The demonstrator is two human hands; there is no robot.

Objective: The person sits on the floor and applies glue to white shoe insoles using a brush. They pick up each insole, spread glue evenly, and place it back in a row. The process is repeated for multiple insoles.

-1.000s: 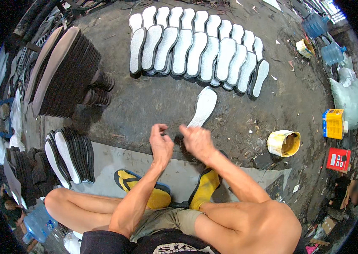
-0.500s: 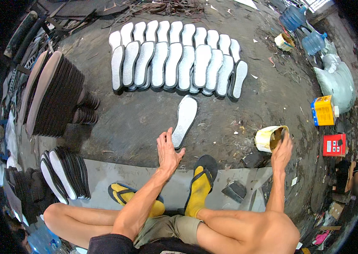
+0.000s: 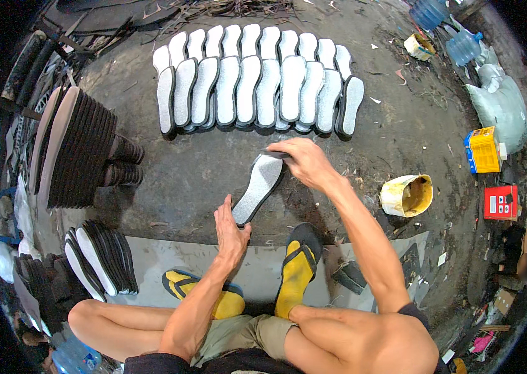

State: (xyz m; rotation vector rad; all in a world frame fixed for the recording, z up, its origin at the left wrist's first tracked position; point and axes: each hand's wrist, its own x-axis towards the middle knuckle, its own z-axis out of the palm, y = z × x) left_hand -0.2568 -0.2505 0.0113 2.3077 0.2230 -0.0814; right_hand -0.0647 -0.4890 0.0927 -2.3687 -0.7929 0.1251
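A single shoe sole [image 3: 257, 188] with a pale, speckled top and dark edge lies slanted on the ground before me. At its near, heel end, my left hand [image 3: 232, 232] steadies it between the fingers and thumb. My right hand [image 3: 306, 161] is over the far, toe end, with its fingers closed on a small dark flat thing [image 3: 271, 154] pressed to the surface there. What kind of thing that is, I cannot make out. Right of my right forearm stands a cream bucket [image 3: 394, 198], stained yellow-brown inside, its mouth tilted toward me.
Two overlapping rows of white-topped soles [image 3: 248, 93] lie beyond. Brown soles [image 3: 83, 153] are stacked at left, with more pale and dark soles [image 3: 101, 258] nearer. A grey sheet [image 3: 157, 255] lies under my sandalled feet. A yellow-blue box [image 3: 483, 149] and red box [image 3: 500, 202] are at right.
My right hand has left the bucket and moved left to the sole's toe end, bringing the dark thing. My left hand has closed in on the heel, and the sole is tilted further.
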